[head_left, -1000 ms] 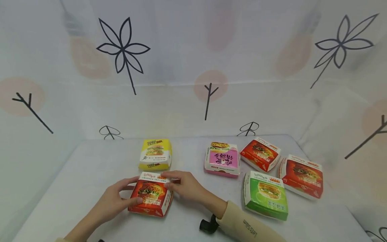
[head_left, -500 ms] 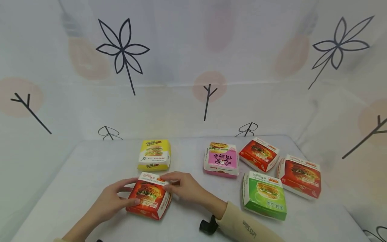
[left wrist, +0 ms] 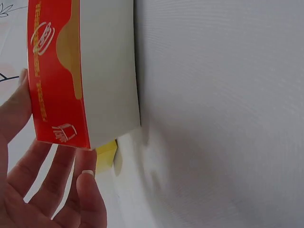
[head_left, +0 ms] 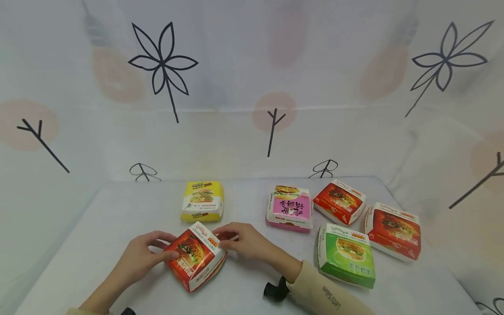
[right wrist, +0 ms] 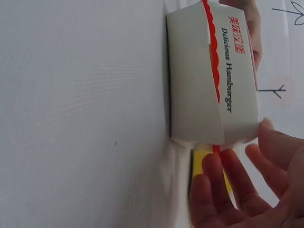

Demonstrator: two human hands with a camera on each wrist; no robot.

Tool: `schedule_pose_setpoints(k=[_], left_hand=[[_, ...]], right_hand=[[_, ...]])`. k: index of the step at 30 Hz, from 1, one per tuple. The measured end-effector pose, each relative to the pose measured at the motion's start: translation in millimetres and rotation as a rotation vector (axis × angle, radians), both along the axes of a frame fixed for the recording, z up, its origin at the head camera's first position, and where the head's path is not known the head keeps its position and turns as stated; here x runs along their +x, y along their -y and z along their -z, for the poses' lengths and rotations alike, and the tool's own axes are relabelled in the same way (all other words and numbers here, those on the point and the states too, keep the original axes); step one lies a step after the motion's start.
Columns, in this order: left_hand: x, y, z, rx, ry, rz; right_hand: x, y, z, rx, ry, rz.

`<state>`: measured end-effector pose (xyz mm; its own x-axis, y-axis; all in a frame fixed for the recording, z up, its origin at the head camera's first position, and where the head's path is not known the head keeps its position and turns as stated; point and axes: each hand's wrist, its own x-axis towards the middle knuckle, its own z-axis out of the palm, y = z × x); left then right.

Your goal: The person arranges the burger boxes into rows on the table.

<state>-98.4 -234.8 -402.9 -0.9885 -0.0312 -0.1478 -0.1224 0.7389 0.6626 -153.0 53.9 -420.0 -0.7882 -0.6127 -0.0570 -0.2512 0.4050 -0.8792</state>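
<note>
Two hands hold one red hamburger box (head_left: 192, 256) between them, set cornerwise on the white tabletop (head_left: 98, 227), "Delicious Hamburger" printed along its side. Taking 12 o'clock as straight away from the person, the left hand (head_left: 138, 258) pinches the box's 9 o'clock corner, thumb on the lid and fingers fanned at the side. The right hand (head_left: 244, 243) pinches near 2 o'clock, its thumb at the lid's edge; the box's body extends towards 6 o'clock from both grips. From it, a yellow burger box (head_left: 202, 201) lies near 12 o'clock, a pink burger box (head_left: 290, 208) near 2, and a green burger box (head_left: 347, 256) at 3.
</note>
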Motion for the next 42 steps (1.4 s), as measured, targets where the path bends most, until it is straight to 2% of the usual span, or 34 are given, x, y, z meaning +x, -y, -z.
schedule_pose_setpoints(k=[5,11,15,20,24,28,35,42], left_hand=[[-0.1,-2.2,-0.9,-0.012,-0.032,0.0],[0.7,-3.4,-1.9,-0.028,-0.034,0.012],[2.8,-4.1,-0.8,-0.016,-0.016,0.062],[7.0,-5.9,-3.6,0.021,0.05,0.136],[11.8,-6.4,-9.7,0.035,0.099,0.208],[15.4,-8.3,-12.5,0.05,0.095,0.281],[14.9,-14.2,-13.0,0.021,0.056,0.273],[17.1,-10.2,-13.6,0.028,0.004,0.325]], right_hand=[[-1.7,-2.4,-2.5,-0.016,0.04,-0.015],[-3.7,-4.6,-0.6,-0.048,0.07,-0.079],[-2.3,-3.9,0.9,-0.034,0.026,-0.163],[0.2,-3.6,1.8,0.029,-0.051,-0.235],[-0.2,-4.5,1.7,0.047,-0.067,-0.245],[-2.8,-5.2,2.6,0.031,-0.043,-0.241],[-4.8,-8.0,3.0,-0.005,-0.023,-0.224],[-5.5,-9.8,3.9,0.024,-0.064,-0.212]])
